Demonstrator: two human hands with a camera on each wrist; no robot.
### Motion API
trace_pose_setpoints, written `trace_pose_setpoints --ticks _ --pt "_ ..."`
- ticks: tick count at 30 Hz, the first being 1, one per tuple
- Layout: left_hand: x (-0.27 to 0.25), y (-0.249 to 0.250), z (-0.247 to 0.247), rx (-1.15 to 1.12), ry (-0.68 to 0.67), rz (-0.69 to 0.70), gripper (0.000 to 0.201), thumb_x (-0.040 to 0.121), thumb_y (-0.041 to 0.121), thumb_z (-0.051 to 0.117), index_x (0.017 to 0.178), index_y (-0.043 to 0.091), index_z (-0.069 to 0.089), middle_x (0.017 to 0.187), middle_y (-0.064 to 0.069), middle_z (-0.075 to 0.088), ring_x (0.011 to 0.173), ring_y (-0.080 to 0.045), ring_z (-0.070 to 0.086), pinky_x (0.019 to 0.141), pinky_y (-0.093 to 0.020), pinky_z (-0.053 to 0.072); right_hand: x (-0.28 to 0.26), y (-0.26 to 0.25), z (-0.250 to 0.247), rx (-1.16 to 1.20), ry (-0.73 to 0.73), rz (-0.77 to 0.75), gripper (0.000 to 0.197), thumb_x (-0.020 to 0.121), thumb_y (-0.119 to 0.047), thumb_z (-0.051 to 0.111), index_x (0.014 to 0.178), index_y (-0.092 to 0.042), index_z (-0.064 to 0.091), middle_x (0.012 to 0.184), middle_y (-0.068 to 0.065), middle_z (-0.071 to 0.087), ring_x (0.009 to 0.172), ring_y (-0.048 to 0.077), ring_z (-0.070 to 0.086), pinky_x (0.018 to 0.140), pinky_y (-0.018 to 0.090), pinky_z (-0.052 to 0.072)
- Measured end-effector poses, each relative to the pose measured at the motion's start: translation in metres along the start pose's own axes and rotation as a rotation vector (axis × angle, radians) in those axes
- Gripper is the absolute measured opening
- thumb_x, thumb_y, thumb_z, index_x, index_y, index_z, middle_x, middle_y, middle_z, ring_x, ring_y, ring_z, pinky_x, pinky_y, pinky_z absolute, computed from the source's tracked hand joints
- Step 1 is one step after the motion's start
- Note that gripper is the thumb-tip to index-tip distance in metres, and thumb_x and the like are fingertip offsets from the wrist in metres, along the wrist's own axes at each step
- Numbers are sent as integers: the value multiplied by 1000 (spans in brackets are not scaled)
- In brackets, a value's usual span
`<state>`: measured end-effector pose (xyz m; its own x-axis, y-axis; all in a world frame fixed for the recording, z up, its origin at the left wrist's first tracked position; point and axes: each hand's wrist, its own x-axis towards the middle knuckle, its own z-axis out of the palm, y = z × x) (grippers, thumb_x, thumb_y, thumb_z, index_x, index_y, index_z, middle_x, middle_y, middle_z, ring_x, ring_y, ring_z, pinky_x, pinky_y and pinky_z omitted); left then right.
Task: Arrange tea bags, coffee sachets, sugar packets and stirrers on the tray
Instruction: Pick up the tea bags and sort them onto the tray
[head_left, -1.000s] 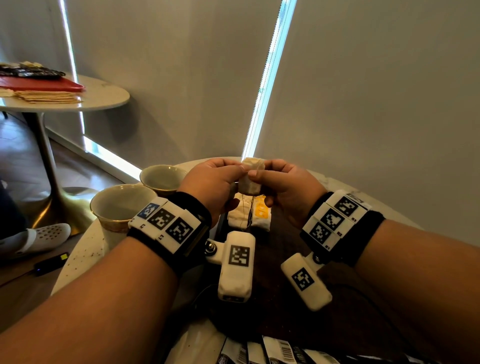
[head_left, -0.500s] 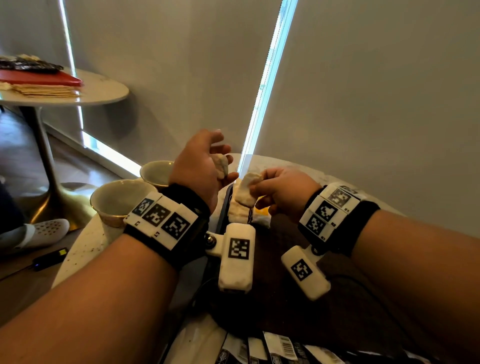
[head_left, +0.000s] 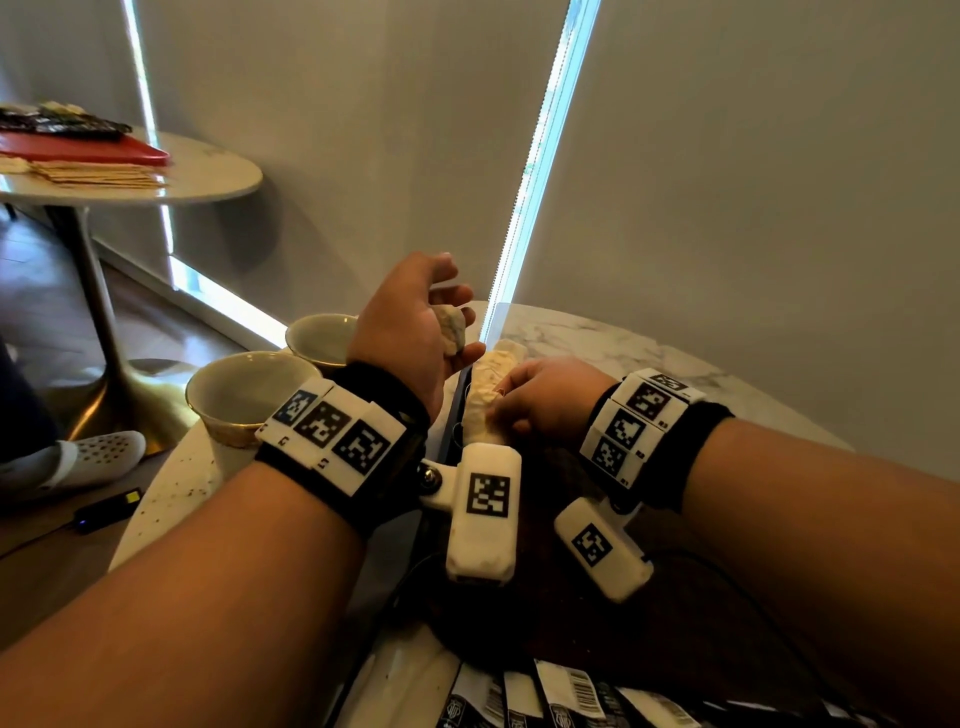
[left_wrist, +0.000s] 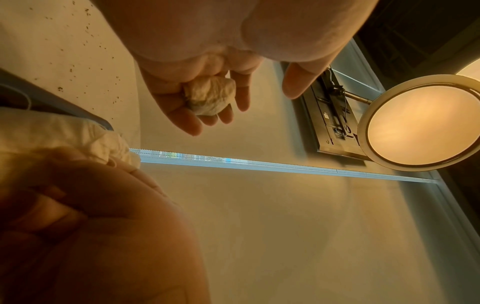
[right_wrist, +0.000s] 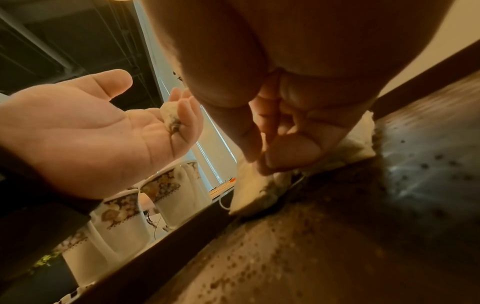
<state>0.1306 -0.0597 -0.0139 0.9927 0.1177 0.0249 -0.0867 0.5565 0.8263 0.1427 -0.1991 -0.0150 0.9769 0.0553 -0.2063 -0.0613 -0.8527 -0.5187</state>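
My left hand (head_left: 441, 322) is raised above the tray's left edge, palm turned up, fingers loosely curled round a crumpled tea bag (head_left: 451, 325) (left_wrist: 209, 96) (right_wrist: 170, 116). The thumb stands apart from it. Lower and to the right, my right hand (head_left: 511, 400) pinches another tea bag (right_wrist: 255, 185) between thumb and fingers, down against the dark wooden tray (head_left: 571, 634) (right_wrist: 337, 226) at its left rim. That bag joins a short row of pale tea bags (head_left: 488, 384) lying along the rim. Black-and-white sachets (head_left: 561, 701) lie at the tray's near end.
Two flower-patterned cups (head_left: 244, 389) (head_left: 322, 338) (right_wrist: 176, 189) stand on the marble table (head_left: 597, 338) just left of the tray. A wall and blind close off the far side. A side table (head_left: 208, 171) with books stands at the far left.
The hands, which together held tea bags above the tray, have parted. The left hand rose with one bag; the right hand dropped to the tray's left rim with the other.
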Motion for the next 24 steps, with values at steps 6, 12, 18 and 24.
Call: trace_pose_setpoints --ticks 6,12,18,24 --pt "0 -1 1 4 1 3 21 96 38 52 101 20 62 105 -4 63 98 -22 62 71 -37 54 0 0 -4 112 3 47 10 86 -21 75 93 -16 70 90 4 72 76 16 68 81 34 61" --pt "0 -1 1 -8 7 -7 22 96 38 52 101 20 62 103 -4 62 95 -22 62 72 -37 55 -7 6 -11 395 6 -7 6 90 -9 66 95 -9 63 91 14 68 71 22 66 69 35 58" --pt "0 -1 1 -15 23 -9 21 95 37 53 100 19 63 102 -5 63 95 -22 62 72 -38 55 -14 0 -8 485 -235 0 4 92 -6 63 95 -7 66 94 14 73 84 28 73 77 38 60" --pt "2 -1 1 -12 24 -22 21 95 38 53 100 20 63 103 -4 63 96 -22 62 73 -38 56 -12 -2 -3 492 -203 38 4 93 -5 61 95 -6 65 108 20 71 99 32 71 94 44 56"
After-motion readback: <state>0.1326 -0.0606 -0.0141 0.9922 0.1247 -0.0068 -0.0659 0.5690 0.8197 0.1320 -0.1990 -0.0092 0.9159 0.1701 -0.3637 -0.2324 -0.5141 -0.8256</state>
